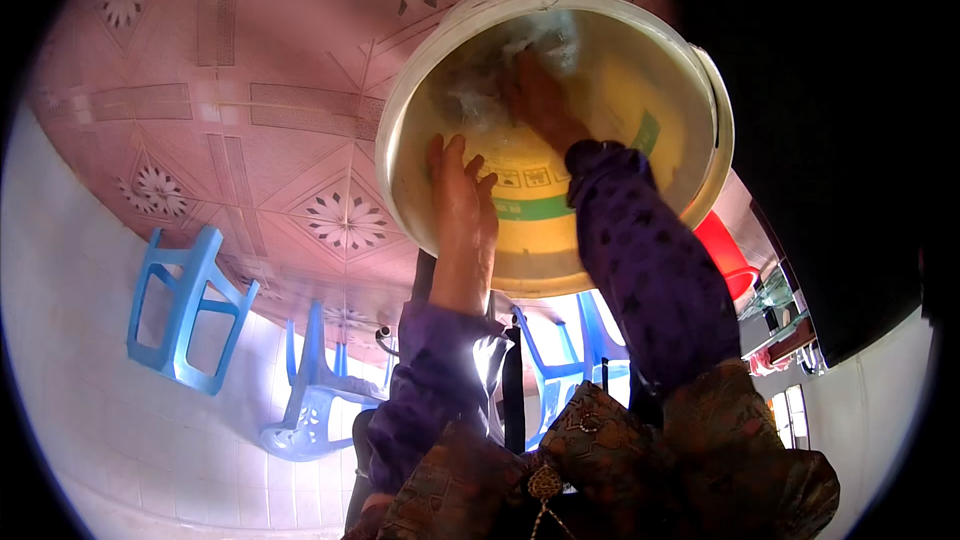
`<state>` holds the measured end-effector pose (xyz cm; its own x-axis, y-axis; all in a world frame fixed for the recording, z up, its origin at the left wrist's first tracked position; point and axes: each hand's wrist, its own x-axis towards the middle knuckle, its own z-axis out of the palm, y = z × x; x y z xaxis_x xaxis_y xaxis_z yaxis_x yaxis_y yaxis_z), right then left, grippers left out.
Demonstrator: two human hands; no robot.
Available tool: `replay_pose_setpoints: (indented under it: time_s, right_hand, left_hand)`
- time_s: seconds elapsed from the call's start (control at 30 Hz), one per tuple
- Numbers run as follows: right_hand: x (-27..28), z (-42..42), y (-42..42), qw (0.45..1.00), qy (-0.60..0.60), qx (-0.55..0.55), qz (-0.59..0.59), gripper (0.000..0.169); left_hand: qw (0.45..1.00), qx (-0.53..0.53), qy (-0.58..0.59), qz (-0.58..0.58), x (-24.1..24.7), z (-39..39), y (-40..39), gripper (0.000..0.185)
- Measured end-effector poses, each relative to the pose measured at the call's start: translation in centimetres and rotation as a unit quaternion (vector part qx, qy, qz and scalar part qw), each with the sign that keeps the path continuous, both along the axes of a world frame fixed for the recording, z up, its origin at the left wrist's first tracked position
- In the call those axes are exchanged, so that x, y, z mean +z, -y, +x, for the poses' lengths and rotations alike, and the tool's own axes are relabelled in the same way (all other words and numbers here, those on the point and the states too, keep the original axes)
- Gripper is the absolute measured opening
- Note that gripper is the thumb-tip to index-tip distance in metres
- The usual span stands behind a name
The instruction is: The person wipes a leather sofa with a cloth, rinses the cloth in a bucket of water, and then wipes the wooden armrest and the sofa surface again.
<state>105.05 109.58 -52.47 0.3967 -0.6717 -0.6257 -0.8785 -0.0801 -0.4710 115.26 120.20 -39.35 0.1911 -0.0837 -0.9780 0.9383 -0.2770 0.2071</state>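
A large round plastic bucket [397,97] with a pale rim stands before me on the tiled floor. Yellow and green print shows on its wall. My right hand [540,101] reaches deep inside, close to a whitish, shiny patch [544,37] that could be water or clear film. Dim light and blur hide whether those fingers hold anything. My left hand [465,199] hangs over the bucket's near left side, fingers apart and nothing visible in them. Purple sleeves [652,262] cover both forearms.
Pink floor tiles [292,165] with flower patterns spread to the left. A blue plastic stool [176,356] and a blue plastic chair [319,382] are at lower left, with more blue plastic seats [555,371] behind the arms. A red plastic container [724,255] sits right of the bucket.
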Motion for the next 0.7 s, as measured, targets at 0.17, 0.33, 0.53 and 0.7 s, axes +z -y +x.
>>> replay_pose_setpoints:
  time_s: [0.17,0.33,0.53,0.7]
  right_hand:
    - [-2.6,-5.9,4.2,0.991,-0.041,0.123,-0.044,0.04]
    - [9.7,0.7,-0.2,0.959,0.251,-0.094,0.09,0.04]
    - [24.6,-2.1,-3.8,0.898,0.348,-0.113,0.246,0.038]
    - [18.3,0.8,-5.0,0.952,0.232,-0.156,0.126,0.032]
  left_hand:
    - [0.996,-0.053,-0.058,-0.041,2.1,-0.8,3.3,0.091]
    - [0.994,0.03,-0.105,0.006,1.4,0.1,2.3,0.087]
    - [0.965,-0.002,-0.081,-0.248,5.6,0.9,0.6,0.066]
    - [0.99,-0.046,0.083,-0.106,0.6,-2.3,-0.2,0.044]
